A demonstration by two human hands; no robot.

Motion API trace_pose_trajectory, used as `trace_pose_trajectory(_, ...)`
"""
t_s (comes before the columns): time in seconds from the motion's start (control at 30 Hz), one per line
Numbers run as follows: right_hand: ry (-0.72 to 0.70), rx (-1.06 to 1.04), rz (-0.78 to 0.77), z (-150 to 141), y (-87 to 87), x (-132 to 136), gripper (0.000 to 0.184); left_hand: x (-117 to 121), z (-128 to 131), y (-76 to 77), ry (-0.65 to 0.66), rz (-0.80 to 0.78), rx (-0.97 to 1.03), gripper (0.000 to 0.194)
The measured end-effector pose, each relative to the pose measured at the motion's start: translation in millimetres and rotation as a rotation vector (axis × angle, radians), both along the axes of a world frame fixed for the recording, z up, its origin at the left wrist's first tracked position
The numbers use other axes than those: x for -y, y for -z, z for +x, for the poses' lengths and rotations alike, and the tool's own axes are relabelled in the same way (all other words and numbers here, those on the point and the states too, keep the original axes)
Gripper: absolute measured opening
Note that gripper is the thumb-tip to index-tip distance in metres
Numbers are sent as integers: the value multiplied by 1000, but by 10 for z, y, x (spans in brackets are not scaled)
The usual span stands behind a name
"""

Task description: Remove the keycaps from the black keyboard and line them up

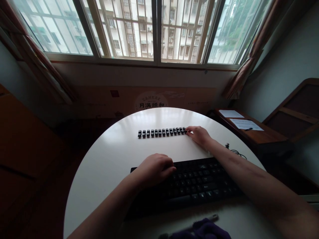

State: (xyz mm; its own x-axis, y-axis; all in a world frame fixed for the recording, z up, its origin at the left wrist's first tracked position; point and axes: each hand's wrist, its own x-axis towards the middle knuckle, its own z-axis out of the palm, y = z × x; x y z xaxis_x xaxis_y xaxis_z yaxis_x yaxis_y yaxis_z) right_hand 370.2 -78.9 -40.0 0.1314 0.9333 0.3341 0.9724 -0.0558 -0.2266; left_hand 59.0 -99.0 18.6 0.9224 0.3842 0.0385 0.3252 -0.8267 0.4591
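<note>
A black keyboard (199, 182) lies on the white round table (99, 166), its cable toward the right. My left hand (158, 166) rests over its upper left part with the fingers curled and closed; whatever is in them, if anything, is hidden. Farther off, two short lines of small black keycaps (159, 132) run side by side across the table. At their right end my right hand (198, 134) pinches a keycap (185, 130) between thumb and fingertips, close to the others. The fingertips partly cover it.
Near the front edge lie a purple cloth (206, 229) and a grey-handled tool (211, 218), partly out of frame. A coiled black cable (236, 152) sits at the right. Beyond the table are a wooden side table (271, 135) with papers (245, 124) and a pen.
</note>
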Motion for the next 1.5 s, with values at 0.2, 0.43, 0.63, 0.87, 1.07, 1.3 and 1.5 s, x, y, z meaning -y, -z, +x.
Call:
trace_pose_trajectory(0.2, -11, 14, 188, -74, -221, 93, 25, 8, -4, -18, -5, -3, -13, 21)
trace_pose_trajectory(0.43, -266, -270, 562, -345, -831, 616, 50, 10, -12, -34, 6, -9, -16, 20)
trace_pose_trajectory(0.63, -224, -724, 129, -515, -709, 1377, 53, 0, -13, 1, 7, -11, -17, 21)
trace_pose_trajectory(0.87, -218, -1153, 45, -606, -257, 1575, 30, -5, 8, 28, -55, -11, 24, 15)
trace_pose_trajectory(1.07, -203, -1188, 140, -660, -163, 1543, 20, -46, 9, 57, -121, -43, 49, 14)
trace_pose_trajectory(1.3, -177, -1269, 91, -656, -54, 1545, 13, -69, 10, 109, -124, -93, 28, 12)
trace_pose_trajectory(1.5, -114, -1288, 131, -677, -62, 1535, 10, -95, 11, 149, -140, -107, 2, 15)
